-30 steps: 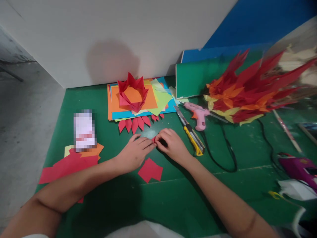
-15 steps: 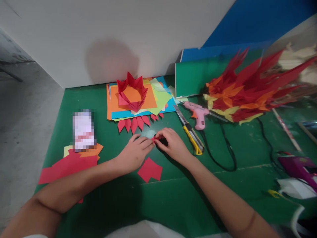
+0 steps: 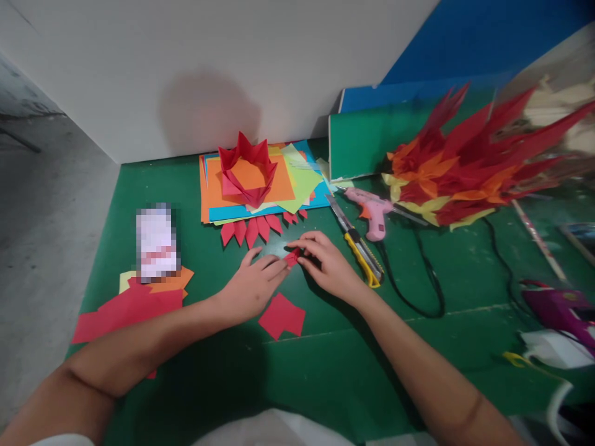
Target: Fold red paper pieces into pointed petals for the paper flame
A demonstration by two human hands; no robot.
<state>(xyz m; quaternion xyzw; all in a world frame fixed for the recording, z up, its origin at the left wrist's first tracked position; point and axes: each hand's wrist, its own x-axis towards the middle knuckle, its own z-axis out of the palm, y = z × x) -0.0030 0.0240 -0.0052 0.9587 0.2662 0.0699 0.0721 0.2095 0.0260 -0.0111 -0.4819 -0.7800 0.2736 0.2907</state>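
A small folded piece of red paper [image 3: 292,257] is between my hands, above the green table. My left hand [image 3: 253,282] grips its left end in the fingertips, palm down. At its right end is my right hand [image 3: 328,266], with thumb and fingers apart around the paper; whether a fingertip touches it I cannot tell. Just below lies a flat, notched red paper piece [image 3: 282,317]. Beyond my hands, several pointed red paper petals [image 3: 251,231] lie in a row. A red pointed paper ring [image 3: 255,197] stands on a stack of coloured paper [image 3: 216,179].
A yellow utility knife [image 3: 361,257] and a pink glue gun [image 3: 374,210] with a black cord lie to the right. Behind them is a red-orange paper flame shape [image 3: 465,167]. At left, a blurred phone-like object [image 3: 158,241] rests on red paper scraps [image 3: 144,313].
My right thumb and fingers have parted and the fingers have lifted slightly, so more of the small red paper shows. My left hand stays almost still.
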